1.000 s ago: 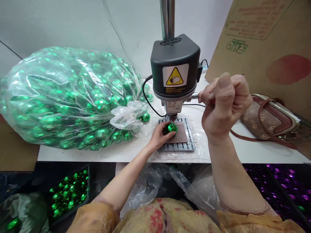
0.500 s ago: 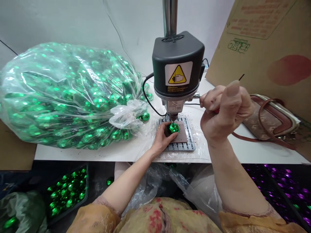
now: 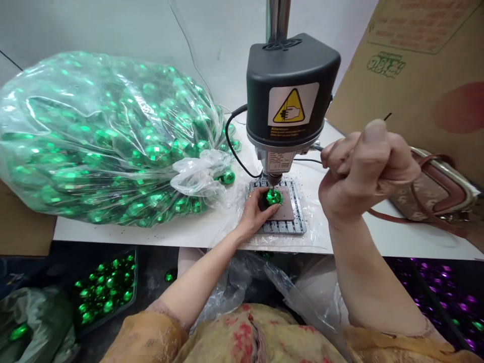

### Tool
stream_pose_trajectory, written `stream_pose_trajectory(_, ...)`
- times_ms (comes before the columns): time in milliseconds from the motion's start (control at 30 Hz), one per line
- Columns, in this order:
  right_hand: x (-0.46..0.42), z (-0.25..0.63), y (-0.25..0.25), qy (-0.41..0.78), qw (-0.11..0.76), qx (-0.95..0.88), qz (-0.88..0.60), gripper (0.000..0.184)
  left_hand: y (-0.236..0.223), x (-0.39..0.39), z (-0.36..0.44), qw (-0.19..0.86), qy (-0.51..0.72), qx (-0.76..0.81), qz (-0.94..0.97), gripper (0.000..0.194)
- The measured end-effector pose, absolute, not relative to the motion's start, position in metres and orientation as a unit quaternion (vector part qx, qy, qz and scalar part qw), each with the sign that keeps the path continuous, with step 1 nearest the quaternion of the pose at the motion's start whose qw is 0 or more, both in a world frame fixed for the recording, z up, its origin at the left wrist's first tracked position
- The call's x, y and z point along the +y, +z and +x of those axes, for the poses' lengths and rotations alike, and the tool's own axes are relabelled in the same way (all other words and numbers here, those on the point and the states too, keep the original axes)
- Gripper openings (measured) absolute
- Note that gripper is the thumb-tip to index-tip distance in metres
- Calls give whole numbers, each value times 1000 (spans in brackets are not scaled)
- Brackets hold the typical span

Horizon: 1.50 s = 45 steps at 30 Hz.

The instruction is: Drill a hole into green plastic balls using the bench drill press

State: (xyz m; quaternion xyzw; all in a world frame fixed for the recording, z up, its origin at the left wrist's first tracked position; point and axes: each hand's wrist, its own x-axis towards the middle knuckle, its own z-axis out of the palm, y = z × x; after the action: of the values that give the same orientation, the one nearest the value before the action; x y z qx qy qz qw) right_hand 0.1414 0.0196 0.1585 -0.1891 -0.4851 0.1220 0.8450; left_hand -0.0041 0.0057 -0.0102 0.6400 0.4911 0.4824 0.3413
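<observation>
In the head view, my left hand is pinching 1 green ball between the thumb and the fingers, from its left side. This ball is on the brown plate, directly under the chuck of the drill press. How deep the bit goes, I cannot tell. My right hand is closed around the lever, whose end is mostly hidden in it. On the bench, to the left, lies 1 big clear bag full of green balls.

Pale grey-white wall behind white table; dark floor below; cool light.
</observation>
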Motion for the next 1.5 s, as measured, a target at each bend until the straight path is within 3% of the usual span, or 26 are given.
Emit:
stream_pose_trajectory(133,17,141,166,140,842,-468,-229,50,-8,4,-3,329,483,497,641,49)
stream_pose_trajectory(500,27,141,149,104,856,-493,-111,53,-6,4,-3,314,479,494,655,47)
stream_pose_trajectory(1033,32,143,130,63,846,-529,-36,40,-9,5,-3,315,484,488,655,48)
stream_pose_trajectory(1367,28,143,117,62,843,-532,-44,45,-7,3,-2,315,479,498,651,47)
stream_pose_trajectory(1500,22,139,139,107,863,-481,-109,50,-7,5,-1,321,483,503,640,48)
